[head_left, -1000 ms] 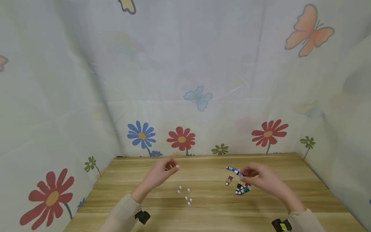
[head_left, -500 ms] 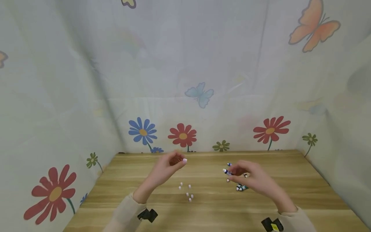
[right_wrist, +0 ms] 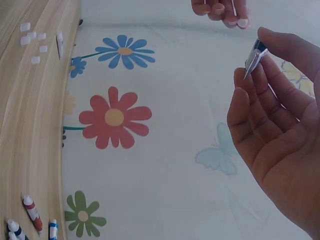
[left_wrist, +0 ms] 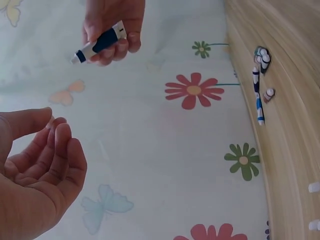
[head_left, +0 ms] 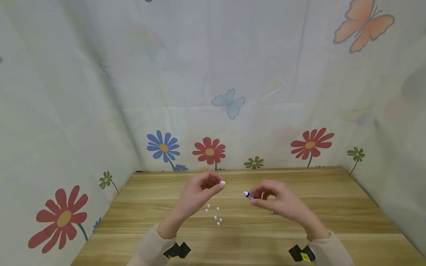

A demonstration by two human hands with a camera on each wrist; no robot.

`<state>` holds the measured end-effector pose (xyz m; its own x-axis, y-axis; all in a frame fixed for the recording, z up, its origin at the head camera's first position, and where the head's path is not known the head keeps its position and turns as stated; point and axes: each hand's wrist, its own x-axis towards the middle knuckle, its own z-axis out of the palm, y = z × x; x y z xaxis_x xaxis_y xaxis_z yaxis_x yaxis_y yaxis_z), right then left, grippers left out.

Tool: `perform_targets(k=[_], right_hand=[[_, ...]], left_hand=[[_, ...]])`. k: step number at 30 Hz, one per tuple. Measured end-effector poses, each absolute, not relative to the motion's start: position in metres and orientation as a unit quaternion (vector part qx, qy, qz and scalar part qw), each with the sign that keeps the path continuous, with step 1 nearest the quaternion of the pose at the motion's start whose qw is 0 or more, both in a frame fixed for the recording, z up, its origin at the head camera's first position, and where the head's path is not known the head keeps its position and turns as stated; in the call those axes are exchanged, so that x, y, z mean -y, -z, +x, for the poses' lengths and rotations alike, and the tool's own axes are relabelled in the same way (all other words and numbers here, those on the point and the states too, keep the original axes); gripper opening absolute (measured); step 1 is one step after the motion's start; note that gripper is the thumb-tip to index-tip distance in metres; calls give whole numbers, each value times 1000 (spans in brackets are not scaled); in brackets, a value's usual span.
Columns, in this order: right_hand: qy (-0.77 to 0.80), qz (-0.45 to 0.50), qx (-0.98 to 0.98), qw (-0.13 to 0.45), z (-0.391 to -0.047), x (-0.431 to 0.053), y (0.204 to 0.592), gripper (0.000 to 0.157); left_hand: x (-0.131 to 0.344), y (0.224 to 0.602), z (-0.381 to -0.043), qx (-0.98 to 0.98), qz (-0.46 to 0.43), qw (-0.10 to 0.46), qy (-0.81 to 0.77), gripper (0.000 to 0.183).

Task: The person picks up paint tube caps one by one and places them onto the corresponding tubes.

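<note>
Between thumb and fingertips my left hand [head_left: 199, 194] pinches a small white cap [head_left: 222, 182], raised over the table; in the left wrist view the fingers mostly cover it. My right hand [head_left: 283, 201] grips a small paint tube [left_wrist: 104, 42], white with a dark blue band, its white nozzle end pointing toward the left hand. A short gap separates the cap from the tube's nozzle end. Below the left hand several loose white caps [head_left: 215, 218] lie scattered on the wooden table [head_left: 246, 240].
More paint tubes lie on the table's right side, largely hidden behind the right hand in the head view. Among them are a blue tube [left_wrist: 260, 110] and a red tube [right_wrist: 33, 214]. A flowered curtain [head_left: 179, 92] hangs behind the table.
The right hand has moved left with the blue-banded tube, away from the other tubes. The left hand has moved right with its cap, so the hands are closer together.
</note>
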<state>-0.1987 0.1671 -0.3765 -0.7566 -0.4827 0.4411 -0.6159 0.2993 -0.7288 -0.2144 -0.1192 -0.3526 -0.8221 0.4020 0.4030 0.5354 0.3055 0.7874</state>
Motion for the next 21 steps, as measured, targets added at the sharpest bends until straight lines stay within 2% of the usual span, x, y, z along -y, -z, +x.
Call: perform_targets(k=[5,21], right_hand=[[-481,355,797,81,-195,-159,375,16],[-481,391,776,119,-188,-149,372,16]], left_hand=[[109,352,-203,796,-305,42,522,17],[97,354,-186,770,-343,49,536,13]])
